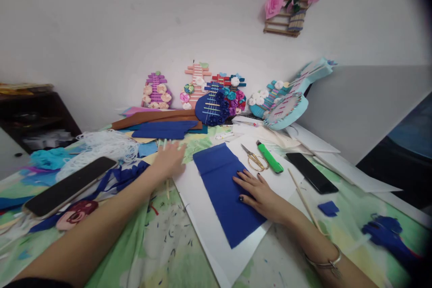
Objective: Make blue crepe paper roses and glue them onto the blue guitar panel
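Note:
My right hand (pixel 259 191) lies flat with spread fingers on a dark blue sheet (pixel 222 198), which looks like crepe paper. A crease crosses the sheet near its far end, and white board (pixel 202 234) lies under it. My left hand (pixel 168 159), smeared a little by motion, reaches forward beside the board's left edge. Its fingers look apart with nothing visible in them. Just beyond the right fingertips are gold-handled scissors (pixel 257 161) and a green utility knife (pixel 270 157). A thin wooden stick (pixel 303 198) lies beside my right forearm.
Folded blue paper (pixel 165 129) and brown paper (pixel 151 118) lie at the back left. Decorated paper instruments (pixel 212 105) lean on the wall. White cord (pixel 101 148) and a phone (pixel 70 186) are left; a black phone (pixel 312 173) and blue glue gun (pixel 388 234) are right.

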The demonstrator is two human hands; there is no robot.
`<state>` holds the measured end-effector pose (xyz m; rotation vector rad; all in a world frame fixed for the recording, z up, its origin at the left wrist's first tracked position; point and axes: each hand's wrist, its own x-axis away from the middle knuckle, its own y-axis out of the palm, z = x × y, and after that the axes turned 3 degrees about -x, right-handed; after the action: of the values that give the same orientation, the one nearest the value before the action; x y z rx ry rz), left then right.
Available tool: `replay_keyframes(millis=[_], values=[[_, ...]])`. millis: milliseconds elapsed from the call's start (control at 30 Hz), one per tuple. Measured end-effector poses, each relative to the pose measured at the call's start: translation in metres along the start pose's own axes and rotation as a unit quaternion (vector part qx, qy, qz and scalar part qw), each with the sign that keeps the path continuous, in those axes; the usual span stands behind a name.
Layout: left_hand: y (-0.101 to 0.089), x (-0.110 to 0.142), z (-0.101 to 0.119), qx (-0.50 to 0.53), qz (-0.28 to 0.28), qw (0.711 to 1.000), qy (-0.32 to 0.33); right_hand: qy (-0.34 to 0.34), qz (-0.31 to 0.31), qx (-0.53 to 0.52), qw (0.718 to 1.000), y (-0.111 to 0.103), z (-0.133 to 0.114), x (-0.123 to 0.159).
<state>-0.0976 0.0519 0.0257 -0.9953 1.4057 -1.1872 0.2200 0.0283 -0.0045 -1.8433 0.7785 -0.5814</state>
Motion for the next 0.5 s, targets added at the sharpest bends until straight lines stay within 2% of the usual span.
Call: replay_keyframes(millis=[100, 167, 233, 367, 500], values=[[0.002, -0.005, -0.039, -0.034, -0.068, 0.994, -0.084, 0.008, -0.002, -0.002, 1.000, 0.001, 0.001, 0.000], [-0.001, -0.006, -0.051, -0.046, -0.082, 0.990, -0.104, 0.008, 0.002, -0.004, 1.000, 0.002, 0.001, -0.001], [-0.006, -0.006, -0.052, -0.059, -0.065, 0.988, -0.124, 0.006, 0.004, -0.004, 1.000, 0.003, 0.002, -0.003], [-0.015, -0.004, -0.034, -0.089, -0.005, 0.983, -0.160, 0.005, 0.001, -0.003, 1.000, 0.003, 0.003, -0.004], [-0.010, -0.001, -0.024, -0.102, -0.007, 0.979, -0.179, 0.005, -0.005, 0.002, 1.000, 0.001, 0.003, -0.003]])
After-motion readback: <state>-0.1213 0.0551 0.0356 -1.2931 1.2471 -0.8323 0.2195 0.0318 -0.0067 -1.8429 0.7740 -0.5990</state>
